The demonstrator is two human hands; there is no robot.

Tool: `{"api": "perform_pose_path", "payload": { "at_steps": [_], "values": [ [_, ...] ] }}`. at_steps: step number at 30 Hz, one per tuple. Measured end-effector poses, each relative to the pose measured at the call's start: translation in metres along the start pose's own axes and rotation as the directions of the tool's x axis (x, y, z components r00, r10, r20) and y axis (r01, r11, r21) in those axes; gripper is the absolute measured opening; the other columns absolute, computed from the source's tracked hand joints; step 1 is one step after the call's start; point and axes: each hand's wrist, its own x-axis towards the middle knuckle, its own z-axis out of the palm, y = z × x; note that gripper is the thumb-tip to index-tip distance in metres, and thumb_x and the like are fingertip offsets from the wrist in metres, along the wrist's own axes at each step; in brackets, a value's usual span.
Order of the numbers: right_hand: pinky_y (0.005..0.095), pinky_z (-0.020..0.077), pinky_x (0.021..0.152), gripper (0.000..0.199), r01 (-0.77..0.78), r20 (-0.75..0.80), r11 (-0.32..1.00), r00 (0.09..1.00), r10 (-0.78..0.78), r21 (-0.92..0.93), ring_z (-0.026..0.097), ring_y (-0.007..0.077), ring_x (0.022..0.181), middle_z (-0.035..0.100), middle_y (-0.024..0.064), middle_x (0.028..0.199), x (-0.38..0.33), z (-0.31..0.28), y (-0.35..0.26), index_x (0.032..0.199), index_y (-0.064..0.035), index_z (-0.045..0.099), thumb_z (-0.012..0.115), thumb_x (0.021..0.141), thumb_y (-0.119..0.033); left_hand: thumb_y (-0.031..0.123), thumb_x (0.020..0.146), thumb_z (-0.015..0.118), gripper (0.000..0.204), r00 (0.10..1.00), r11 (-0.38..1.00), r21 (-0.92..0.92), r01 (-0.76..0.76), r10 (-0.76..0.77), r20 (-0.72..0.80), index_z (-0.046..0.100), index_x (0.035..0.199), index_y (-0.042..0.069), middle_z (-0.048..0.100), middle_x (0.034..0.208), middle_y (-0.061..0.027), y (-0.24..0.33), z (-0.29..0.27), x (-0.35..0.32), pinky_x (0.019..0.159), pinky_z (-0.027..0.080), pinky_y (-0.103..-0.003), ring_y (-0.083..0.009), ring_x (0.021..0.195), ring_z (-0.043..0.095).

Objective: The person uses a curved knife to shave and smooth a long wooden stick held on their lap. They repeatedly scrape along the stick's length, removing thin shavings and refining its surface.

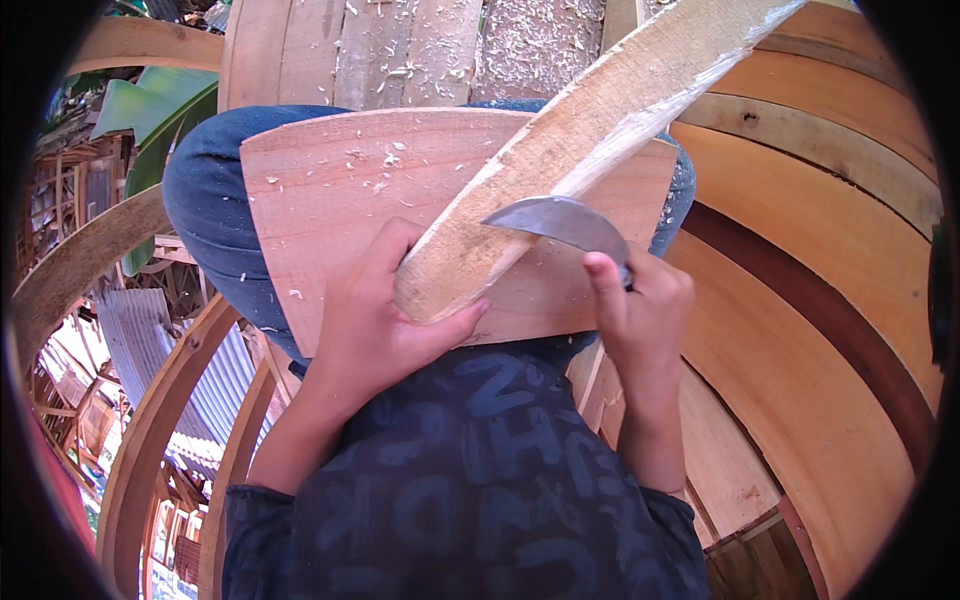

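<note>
A long pale strip of wood (pixel 560 150) slants from my left hand up to the far right, its right edge freshly whittled white. My left hand (pixel 385 300) grips the near end of the strip, thumb along its lower right corner. In my right hand (pixel 640 305) is a knife with a curved blade (pixel 560 218), the thumb pressed near the blade's base. The handle is mostly hidden in my fist. The blade lies across the strip's right edge, its tip over the upper face. Beneath them, a wide reddish board (pixel 330 215) rests on my lap.
Wood shavings litter the plank floor (pixel 420 50) ahead of my crossed legs. Curved planks (pixel 800 330) form a wall close on my right. On my left stand bent wooden ribs (pixel 165 430), with corrugated metal sheets (pixel 160 350) and a large green leaf (pixel 165 110) beyond.
</note>
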Motion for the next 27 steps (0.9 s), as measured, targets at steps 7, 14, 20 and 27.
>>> {"api": "perform_pose_path", "payload": {
  "at_steps": [7, 14, 20, 27],
  "values": [
    [0.0372, 0.0384, 0.042, 0.061, 0.142, -0.045, 0.957, 0.986, -0.158, -0.252, 0.050, 0.0335, 0.045, 0.048, 0.0141, 0.049, 0.025, 0.007, 0.006, 0.058, -0.0042, 0.050, 0.066, 0.080, -0.059, 0.010, 0.069, 0.083, 0.044, 1.000, 0.994, -0.108, 0.018, -0.020, -0.018, 0.058, 0.102, -0.002, 0.064, 0.089, -0.0087, -0.002, -0.002, 0.002, 0.075, 0.048, -0.027, -0.0137, 0.084, 0.062],
    [0.0345, 0.0207, 0.043, 0.069, -0.336, -0.352, 0.940, 0.875, 0.332, 0.054, 0.028, 0.0131, 0.045, 0.031, -0.0016, 0.047, 0.061, -0.035, 0.086, 0.053, -0.0051, 0.033, 0.051, 0.095, -0.056, 0.013, 0.067, 0.084, 0.044, 1.000, 0.999, -0.048, -0.020, 0.020, -0.003, 0.058, 0.100, 0.000, 0.063, 0.086, -0.0106, -0.004, -0.006, -0.006, 0.073, 0.048, -0.028, -0.0178, 0.080, 0.063],
    [0.0319, 0.0234, 0.044, 0.063, -0.260, -0.229, 0.953, 0.929, 0.290, 0.155, 0.030, 0.0104, 0.050, 0.033, -0.0017, 0.051, 0.032, -0.050, 0.053, 0.057, -0.0042, 0.043, 0.052, 0.096, -0.052, 0.017, 0.067, 0.084, 0.045, 0.999, 0.999, -0.008, -0.032, 0.031, -0.015, 0.058, 0.100, 0.001, 0.064, 0.084, -0.0112, -0.007, -0.001, 0.000, 0.069, 0.050, -0.030, -0.0208, 0.078, 0.065],
    [0.0407, 0.0422, 0.049, 0.060, -0.032, 0.060, 0.996, 0.998, 0.037, -0.084, 0.057, 0.0398, 0.055, 0.053, 0.0185, 0.055, 0.011, 0.006, -0.011, 0.063, 0.0003, 0.054, 0.064, 0.086, -0.054, 0.020, 0.071, 0.082, 0.043, 0.996, 0.997, -0.061, -0.052, 0.047, -0.082, 0.058, 0.101, 0.002, 0.066, 0.084, -0.0140, -0.002, 0.004, 0.001, 0.067, 0.052, -0.033, -0.0271, 0.077, 0.069]
  ]
}}
